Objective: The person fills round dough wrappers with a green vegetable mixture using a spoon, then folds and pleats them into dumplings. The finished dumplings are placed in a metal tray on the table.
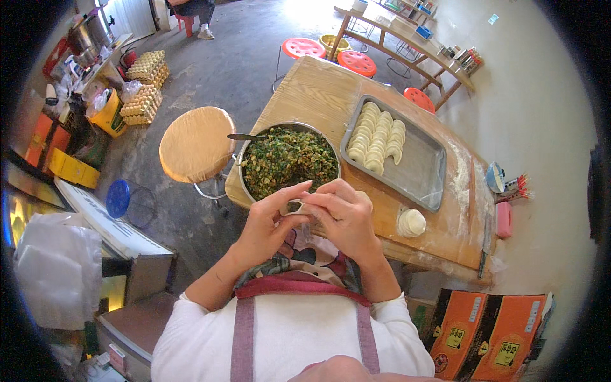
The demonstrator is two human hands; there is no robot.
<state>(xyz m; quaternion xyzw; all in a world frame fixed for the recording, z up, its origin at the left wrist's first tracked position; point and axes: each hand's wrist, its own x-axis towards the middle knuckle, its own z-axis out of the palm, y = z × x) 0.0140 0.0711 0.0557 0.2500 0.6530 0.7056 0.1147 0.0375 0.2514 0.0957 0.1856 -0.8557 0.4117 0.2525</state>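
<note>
My left hand (267, 227) and my right hand (346, 217) meet in front of my apron, at the table's near edge. Between their fingertips they pinch a dumpling wrapper (295, 207), folded over with dark filling partly visible inside; my fingers hide much of it. Just beyond stands a metal bowl (242, 179) of chopped green and brown filling (291, 155), with a spoon (244, 137) leaning on its rim. To the right, rows of shaped dumplings (374, 136) lie in a grey metal tray (420, 188). A stack of round dough wrappers (411, 223) sits closer to me.
Flour, a thin rolling pin (471, 196) and a knife (485, 243) lie along the right of the wooden table (305, 90). A round stool (196, 143) adjoins its left corner. Egg trays (142, 102) are stacked on the floor. Orange boxes (482, 334) stand at lower right. A person (203, 12) sits far back.
</note>
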